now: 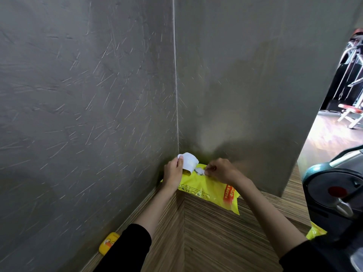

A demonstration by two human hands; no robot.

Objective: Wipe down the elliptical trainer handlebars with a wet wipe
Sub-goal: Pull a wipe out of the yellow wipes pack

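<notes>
From the head camera, a yellow wet wipe pack (pixel 208 189) lies on the striped wood floor (pixel 206 236), pushed into the corner where two grey plaster walls (pixel 88 95) meet. The person's left hand (pixel 172 171) rests on the pack's left end, and its fingers grip the white resealable flap (pixel 189 160), which is peeled up and curled back toward the wall. The right hand (pixel 220 170) sits just beside the opening, its thumb and fingertips pinching a small tuft of white wet wipe (pixel 199 171) that pokes out of the pack. Both forearms are bare, with black sleeves (pixel 127 248) pushed up near the elbows. At the right edge of the frame stands the dark lower housing of the elliptical trainer (pixel 334 189), with a teal rim and a red spot on its disc, well apart from the hands. A second piece of yellow packaging (pixel 316 230) shows just under that housing. A small yellow case (pixel 109 243) with a duck face lies against the base of the left wall. Beyond the right wall's edge, a weight bench (pixel 351 114) and other blurred gym equipment stand on a lighter floor.
</notes>
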